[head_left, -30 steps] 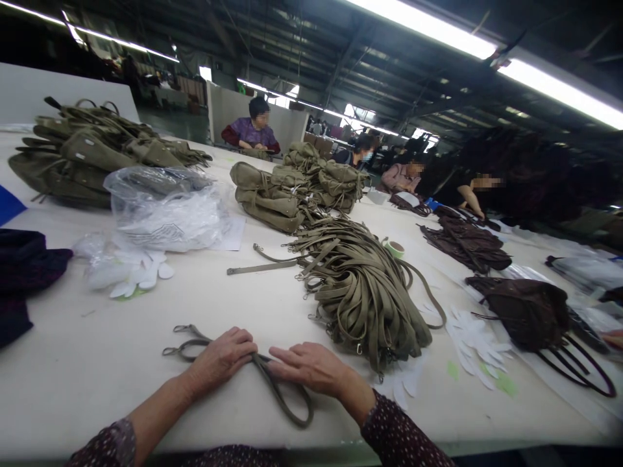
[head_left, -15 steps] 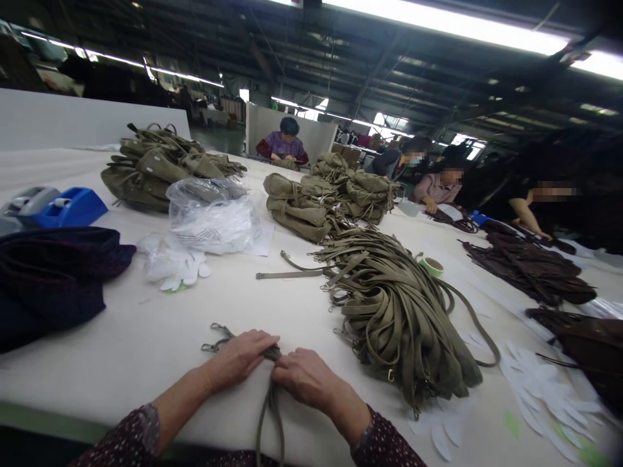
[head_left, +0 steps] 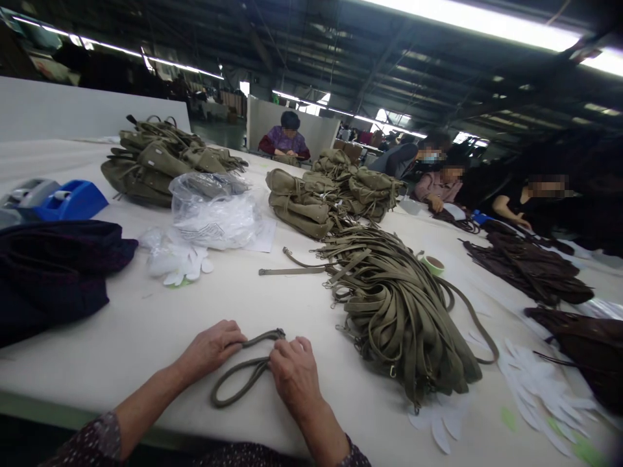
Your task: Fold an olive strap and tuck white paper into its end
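Long white work table [head_left: 146,324] fills the view. Largest on it: heap of olive straps [head_left: 399,305] at centre right, roughly 2 o'clock from the hands, metal clips showing at the ends. Two stacks of olive bags, one at 11 o'clock [head_left: 156,162], one at 12 o'clock [head_left: 331,191]. Dark folded cloth [head_left: 48,272] at 9 o'clock by the left edge; brown bags and straps [head_left: 525,266] at 3 o'clock on the far right. Clear plastic bag [head_left: 214,211] just in front of the left stack, white paper cut-outs [head_left: 178,259] beside it. Blue tape dispenser [head_left: 68,200] at 10 o'clock. Small tape roll [head_left: 432,264] touching the strap heap's far side. Other people sit along the far edge, working. Near edge, 6 o'clock: single olive strap [head_left: 238,379] folded into a loop, flat on the table. Left hand [head_left: 211,350] fingers curled together, closed on the strap's upper run. Right hand [head_left: 294,373] fingers bent, close together, pressing the fold down.
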Action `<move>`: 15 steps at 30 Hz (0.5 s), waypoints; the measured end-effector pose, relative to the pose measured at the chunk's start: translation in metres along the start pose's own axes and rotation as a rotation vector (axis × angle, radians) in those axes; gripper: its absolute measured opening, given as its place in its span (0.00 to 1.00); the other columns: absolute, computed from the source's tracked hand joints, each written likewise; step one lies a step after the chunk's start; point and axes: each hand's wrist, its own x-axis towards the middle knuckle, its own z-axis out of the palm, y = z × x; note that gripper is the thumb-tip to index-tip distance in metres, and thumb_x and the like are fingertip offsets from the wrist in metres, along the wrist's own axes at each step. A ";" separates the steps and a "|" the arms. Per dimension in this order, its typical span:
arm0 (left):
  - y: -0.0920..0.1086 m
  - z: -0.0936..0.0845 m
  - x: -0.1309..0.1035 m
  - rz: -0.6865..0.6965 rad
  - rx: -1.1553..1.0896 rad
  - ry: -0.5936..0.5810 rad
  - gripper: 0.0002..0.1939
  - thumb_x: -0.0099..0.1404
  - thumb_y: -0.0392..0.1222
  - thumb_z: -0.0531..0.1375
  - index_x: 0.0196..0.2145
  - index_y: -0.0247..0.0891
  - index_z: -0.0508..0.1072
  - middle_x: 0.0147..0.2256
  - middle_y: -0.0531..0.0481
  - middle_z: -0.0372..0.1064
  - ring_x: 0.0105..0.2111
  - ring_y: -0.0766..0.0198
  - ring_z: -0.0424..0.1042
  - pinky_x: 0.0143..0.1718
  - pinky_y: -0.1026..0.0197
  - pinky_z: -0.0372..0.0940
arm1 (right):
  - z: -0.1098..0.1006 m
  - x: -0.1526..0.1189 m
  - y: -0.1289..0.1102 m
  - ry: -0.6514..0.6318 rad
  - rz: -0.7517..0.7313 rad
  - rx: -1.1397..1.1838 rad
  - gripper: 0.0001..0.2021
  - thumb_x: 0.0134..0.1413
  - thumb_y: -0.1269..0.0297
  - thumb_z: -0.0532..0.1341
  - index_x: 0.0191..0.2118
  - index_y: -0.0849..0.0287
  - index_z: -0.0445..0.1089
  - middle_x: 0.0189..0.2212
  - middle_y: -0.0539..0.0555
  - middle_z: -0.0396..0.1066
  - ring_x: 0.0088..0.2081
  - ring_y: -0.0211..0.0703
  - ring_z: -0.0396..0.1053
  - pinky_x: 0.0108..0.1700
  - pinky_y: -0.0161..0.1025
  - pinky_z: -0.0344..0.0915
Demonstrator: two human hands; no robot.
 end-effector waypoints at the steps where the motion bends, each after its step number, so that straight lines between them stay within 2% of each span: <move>1: 0.000 -0.001 0.000 -0.005 -0.005 -0.008 0.11 0.70 0.42 0.55 0.44 0.51 0.77 0.40 0.53 0.72 0.44 0.60 0.70 0.47 0.59 0.66 | 0.001 0.002 -0.001 0.040 -0.015 0.010 0.04 0.63 0.68 0.60 0.35 0.55 0.69 0.48 0.50 0.73 0.47 0.46 0.68 0.60 0.54 0.56; 3: 0.000 -0.002 0.000 -0.010 -0.012 -0.020 0.11 0.70 0.42 0.55 0.43 0.51 0.77 0.40 0.53 0.72 0.45 0.60 0.70 0.48 0.58 0.65 | 0.003 0.007 0.000 0.085 -0.067 0.037 0.04 0.63 0.66 0.60 0.35 0.56 0.70 0.61 0.51 0.65 0.58 0.51 0.61 0.66 0.60 0.47; 5: 0.000 -0.002 0.000 -0.015 -0.022 -0.025 0.11 0.71 0.43 0.54 0.43 0.50 0.77 0.40 0.52 0.72 0.45 0.59 0.69 0.48 0.58 0.65 | 0.005 0.015 0.004 0.061 -0.124 0.072 0.03 0.62 0.64 0.61 0.36 0.56 0.71 0.67 0.51 0.57 0.65 0.55 0.53 0.68 0.60 0.45; 7: 0.001 -0.003 -0.001 -0.016 -0.038 -0.027 0.12 0.71 0.43 0.53 0.44 0.49 0.77 0.40 0.51 0.72 0.45 0.59 0.70 0.48 0.57 0.65 | 0.007 0.024 0.009 0.006 -0.155 0.123 0.04 0.59 0.63 0.63 0.37 0.56 0.71 0.64 0.52 0.61 0.66 0.55 0.52 0.68 0.57 0.47; 10: 0.000 -0.006 0.000 0.004 -0.079 -0.048 0.13 0.72 0.45 0.52 0.45 0.51 0.77 0.40 0.51 0.72 0.45 0.59 0.70 0.49 0.57 0.65 | 0.010 0.033 0.012 -0.049 -0.135 0.191 0.04 0.59 0.64 0.63 0.38 0.56 0.70 0.53 0.52 0.71 0.58 0.47 0.63 0.67 0.54 0.50; 12: -0.003 -0.012 0.000 0.021 -0.124 -0.071 0.15 0.72 0.46 0.51 0.45 0.50 0.77 0.41 0.51 0.73 0.45 0.60 0.71 0.50 0.58 0.65 | 0.012 0.035 0.011 -0.044 -0.100 0.213 0.03 0.59 0.65 0.63 0.38 0.56 0.68 0.47 0.51 0.72 0.52 0.44 0.66 0.66 0.52 0.52; 15: -0.007 -0.025 0.000 0.002 -0.206 -0.096 0.19 0.74 0.47 0.45 0.46 0.47 0.75 0.43 0.52 0.75 0.45 0.61 0.73 0.51 0.59 0.67 | 0.015 0.033 0.007 -0.008 -0.060 0.224 0.04 0.58 0.66 0.64 0.37 0.56 0.68 0.46 0.51 0.72 0.50 0.44 0.66 0.63 0.50 0.54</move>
